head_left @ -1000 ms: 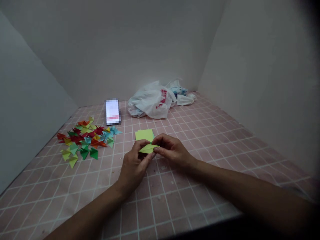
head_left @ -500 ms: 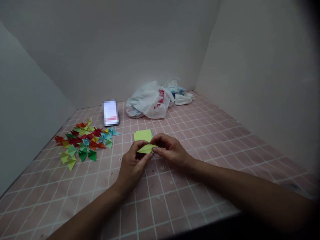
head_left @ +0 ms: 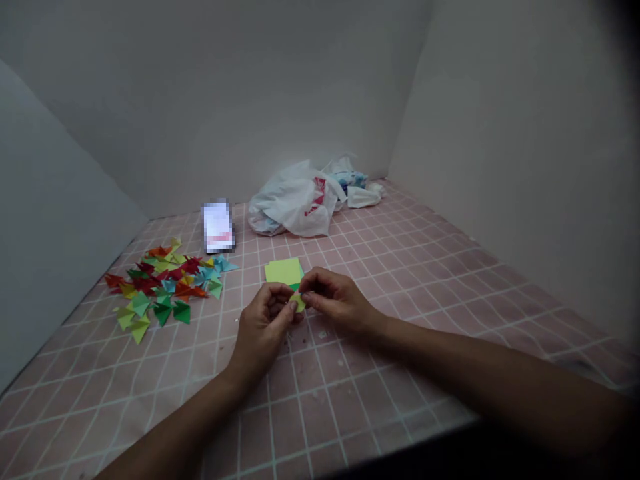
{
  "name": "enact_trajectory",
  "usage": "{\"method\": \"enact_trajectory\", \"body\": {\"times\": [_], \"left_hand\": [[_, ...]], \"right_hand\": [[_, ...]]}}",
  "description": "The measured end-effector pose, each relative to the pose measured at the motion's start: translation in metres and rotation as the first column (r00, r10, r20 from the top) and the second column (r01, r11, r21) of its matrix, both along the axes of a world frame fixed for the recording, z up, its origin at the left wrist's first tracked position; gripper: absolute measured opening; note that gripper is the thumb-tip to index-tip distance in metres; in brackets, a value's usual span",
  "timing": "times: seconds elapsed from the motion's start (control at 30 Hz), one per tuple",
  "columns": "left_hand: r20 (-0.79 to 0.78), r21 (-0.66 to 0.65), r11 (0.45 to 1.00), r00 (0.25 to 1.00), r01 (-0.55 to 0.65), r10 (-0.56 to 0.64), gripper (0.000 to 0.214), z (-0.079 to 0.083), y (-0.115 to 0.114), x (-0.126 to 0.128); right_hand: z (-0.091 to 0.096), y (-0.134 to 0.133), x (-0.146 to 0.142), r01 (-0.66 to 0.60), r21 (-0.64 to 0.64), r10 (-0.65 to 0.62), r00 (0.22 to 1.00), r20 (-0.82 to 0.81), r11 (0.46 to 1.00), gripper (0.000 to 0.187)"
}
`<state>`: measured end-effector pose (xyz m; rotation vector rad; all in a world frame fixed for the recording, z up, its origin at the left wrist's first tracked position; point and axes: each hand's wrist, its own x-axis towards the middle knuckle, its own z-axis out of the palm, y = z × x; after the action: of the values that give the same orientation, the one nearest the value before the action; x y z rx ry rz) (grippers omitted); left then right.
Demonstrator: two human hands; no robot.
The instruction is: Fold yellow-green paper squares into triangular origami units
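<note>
My left hand (head_left: 263, 327) and my right hand (head_left: 334, 299) meet over the pink tiled table (head_left: 390, 280). Both pinch one small folded yellow-green paper piece (head_left: 299, 301) between thumbs and fingertips. The piece is mostly hidden by the fingers. Just behind my hands lies a small stack of yellow-green paper squares (head_left: 284, 271), with a darker green sheet edge showing under it.
A scattered heap of folded paper triangles (head_left: 163, 283) in red, green, yellow and blue lies at the left. A blurred-out phone (head_left: 217, 227) lies behind it. White plastic bags (head_left: 300, 197) sit in the far corner. Grey walls close in on three sides.
The yellow-green piece has been folded smaller between my fingers; it was a wider flat triangle before. My hands have closed in together.
</note>
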<state>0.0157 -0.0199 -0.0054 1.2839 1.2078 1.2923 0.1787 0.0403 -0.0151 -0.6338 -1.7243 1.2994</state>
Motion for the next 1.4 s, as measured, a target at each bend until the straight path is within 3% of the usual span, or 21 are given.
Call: {"method": "enact_trajectory", "body": {"times": [0.23,0.6,0.87,1.17,1.4], "left_hand": [[0.119,-0.084,0.995,0.991,-0.058,0.067,0.022,0.006,0.003,-0.001],[0.107,-0.08,0.996,0.992,-0.05,0.059,0.022,0.006,0.005,-0.002],[0.062,-0.045,0.998,0.997,-0.046,0.048,0.017,0.004,0.003,-0.004],[0.028,0.003,1.0,0.999,0.021,-0.021,0.024,0.002,0.002,-0.001],[-0.039,0.019,1.0,0.999,-0.022,0.023,0.025,-0.005,0.003,-0.004]], "right_hand": [[0.001,0.003,0.001,-0.026,0.131,0.02,0.999,0.05,0.991,0.011],[-0.003,0.005,0.002,-0.023,0.294,-0.022,0.989,0.149,0.956,0.016],[0.0,0.004,0.003,-0.013,0.299,-0.042,0.983,0.177,0.954,0.015],[0.002,0.003,0.003,0.021,0.122,-0.035,0.993,0.117,0.992,0.004],[0.002,0.003,0.003,0.026,0.206,-0.052,0.991,0.124,0.978,0.011]]}}
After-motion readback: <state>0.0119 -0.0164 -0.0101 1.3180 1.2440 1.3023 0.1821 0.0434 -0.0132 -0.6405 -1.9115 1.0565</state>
